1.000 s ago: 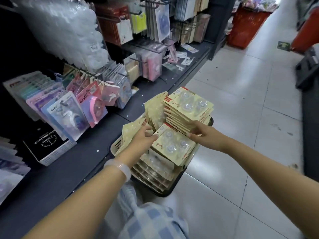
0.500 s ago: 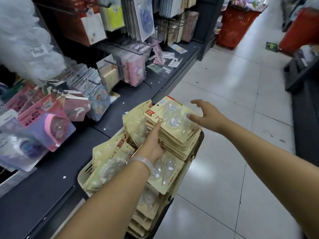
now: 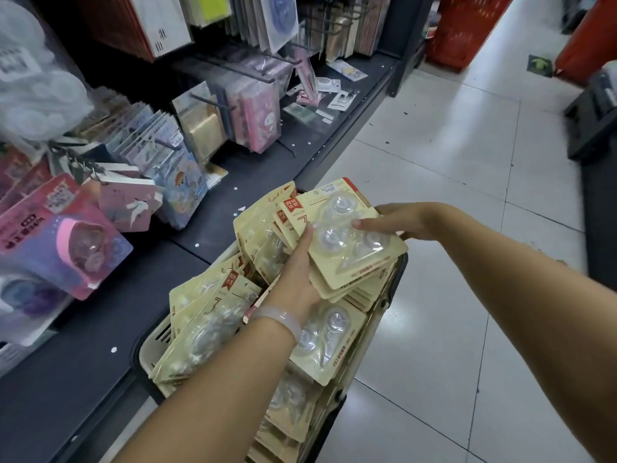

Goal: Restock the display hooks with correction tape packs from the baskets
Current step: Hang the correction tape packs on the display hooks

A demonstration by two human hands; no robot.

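Both hands work on one stack of correction tape packs [image 3: 347, 242] at the far end of the basket [image 3: 387, 295]. The left hand [image 3: 297, 272] grips the stack's near left edge, its fingers running up along the side and underneath. The right hand [image 3: 400, 220] clasps the far right edge, thumb laid flat on the top pack's clear blister and the fingers curled beneath. The packs are flat cream-yellow cards with red corner labels, each carrying a glossy moulded plastic bubble over round tape wheels. More of them lie heaped loosely through the dark-rimmed, slotted basket, which stands on the glossy tiled floor [image 3: 450, 145] against the dark shelf [image 3: 83, 362]. Pink and blue stationery cards [image 3: 66, 242] hang on the display hooks [image 3: 213, 100] above it.
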